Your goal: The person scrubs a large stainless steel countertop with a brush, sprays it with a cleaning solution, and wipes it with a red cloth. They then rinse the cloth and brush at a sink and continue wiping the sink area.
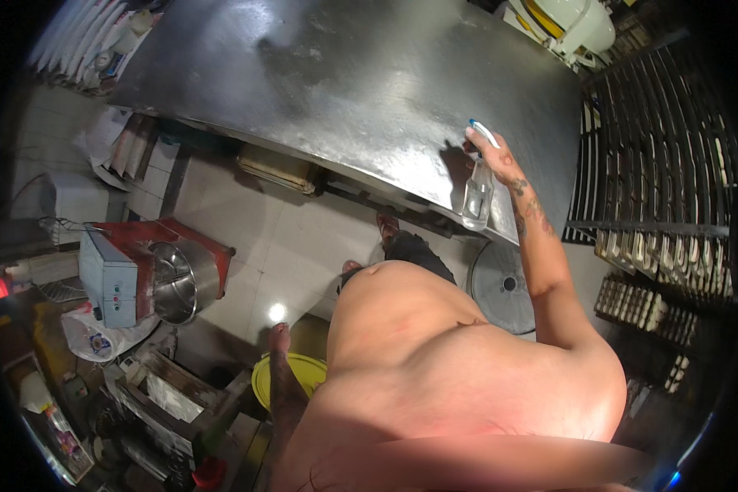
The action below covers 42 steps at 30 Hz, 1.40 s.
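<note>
My right hand (495,157) grips the neck and trigger head of a clear plastic spray bottle (478,195), with its white-and-blue nozzle pointing up and left. The bottle hangs over the near edge of a wide stainless steel table (344,80); some clear liquid seems to stand in its bottom. My left hand (279,337) hangs low at my side above the tiled floor, near a yellow round lid (261,381). Its fingers look curled, and nothing shows in them. The table top has a wet-looking sheen and faint smears.
A dough mixer with a steel bowl (175,283) stands on the floor at left. A metal tray rack (652,154) rises at right, with stacked egg trays (642,307) below. A round grey lid or fan-like disc (501,289) lies by the table. A white machine (581,24) stands beyond the table.
</note>
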Available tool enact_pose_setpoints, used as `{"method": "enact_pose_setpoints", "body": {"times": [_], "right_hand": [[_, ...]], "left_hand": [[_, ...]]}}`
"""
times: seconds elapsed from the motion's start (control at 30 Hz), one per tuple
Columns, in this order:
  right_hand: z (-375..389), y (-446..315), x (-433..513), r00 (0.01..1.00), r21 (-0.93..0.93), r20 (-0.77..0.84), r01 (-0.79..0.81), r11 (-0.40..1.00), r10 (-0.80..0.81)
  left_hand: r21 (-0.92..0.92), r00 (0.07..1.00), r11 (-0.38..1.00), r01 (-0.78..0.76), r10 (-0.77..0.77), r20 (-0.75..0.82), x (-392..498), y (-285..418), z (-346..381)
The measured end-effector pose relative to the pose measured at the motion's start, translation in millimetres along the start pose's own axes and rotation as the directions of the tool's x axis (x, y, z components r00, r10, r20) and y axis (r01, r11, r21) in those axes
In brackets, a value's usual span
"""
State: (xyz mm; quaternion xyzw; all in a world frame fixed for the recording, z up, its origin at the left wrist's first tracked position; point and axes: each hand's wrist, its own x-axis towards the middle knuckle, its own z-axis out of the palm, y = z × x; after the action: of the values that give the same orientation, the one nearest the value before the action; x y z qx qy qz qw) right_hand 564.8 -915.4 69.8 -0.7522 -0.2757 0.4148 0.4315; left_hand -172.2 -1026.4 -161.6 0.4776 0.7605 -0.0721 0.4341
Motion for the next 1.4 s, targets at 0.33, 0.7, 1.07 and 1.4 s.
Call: {"method": "enact_pose_setpoints", "body": {"times": [0.33, 0.7, 1.07, 1.4], "right_hand": [[33.2, -108.6, 217.1, 0.986, 0.002, 0.116, 0.124, 0.992, -0.124], [23.7, -159.0, 405.7, 0.997, 0.013, -0.019, 0.069, 0.998, -0.069], [-33.9, -148.8, 404.2, 0.999, 0.159, 0.021, -0.031, 0.987, 0.028], [-189.8, -70.2, 299.0, 0.948, 0.324, -0.258, -0.095, 0.941, 0.185]], "left_hand": [[-0.257, 0.979, 0.966, -0.013, -0.040, -0.199, -41.0, 27.0, 44.1], [-0.292, 0.901, 0.894, 0.341, -0.399, -0.171, -166.6, 55.4, 49.8], [0.198, 0.965, 0.972, -0.129, 0.169, -0.203, -129.7, 55.1, -8.6], [0.131, 0.995, 0.988, -0.082, 0.089, -0.049, -61.8, 126.8, -35.4]]}}
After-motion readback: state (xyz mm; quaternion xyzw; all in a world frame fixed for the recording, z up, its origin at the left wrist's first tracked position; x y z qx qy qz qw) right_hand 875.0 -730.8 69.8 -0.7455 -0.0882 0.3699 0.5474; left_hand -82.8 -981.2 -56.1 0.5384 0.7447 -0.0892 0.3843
